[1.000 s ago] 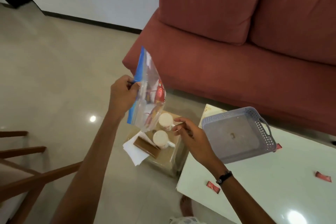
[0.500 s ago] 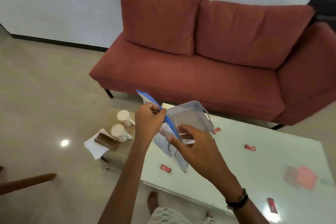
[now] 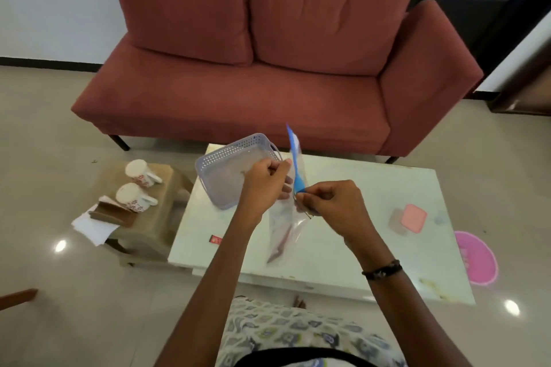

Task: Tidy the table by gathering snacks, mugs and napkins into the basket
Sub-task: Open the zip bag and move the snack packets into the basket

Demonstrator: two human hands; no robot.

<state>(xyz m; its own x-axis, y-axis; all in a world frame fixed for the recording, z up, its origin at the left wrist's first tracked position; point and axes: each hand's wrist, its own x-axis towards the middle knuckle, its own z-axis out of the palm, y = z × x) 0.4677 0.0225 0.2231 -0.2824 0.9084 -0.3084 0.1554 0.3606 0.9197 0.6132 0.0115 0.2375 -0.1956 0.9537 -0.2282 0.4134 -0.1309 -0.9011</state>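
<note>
In the head view, a clear zip bag (image 3: 286, 226) with a blue top strip is being held up above the white table (image 3: 343, 235) by 2 hands. Its upper edge is being pinched by the curled fingers of the left hand (image 3: 264, 185), while the blue strip is being gripped by the right hand (image 3: 331, 202) just beside it. The grey basket (image 3: 226, 173) is being left on the table's far left corner, behind the left hand. 2 mugs (image 3: 134, 195) and napkins (image 3: 94, 228) are being kept on a side stool (image 3: 149, 226), and 1 red snack packet (image 3: 215, 239) is lying on the table.

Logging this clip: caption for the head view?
Both hands grip a clear zip bag above the white table, beside the basket.
</note>
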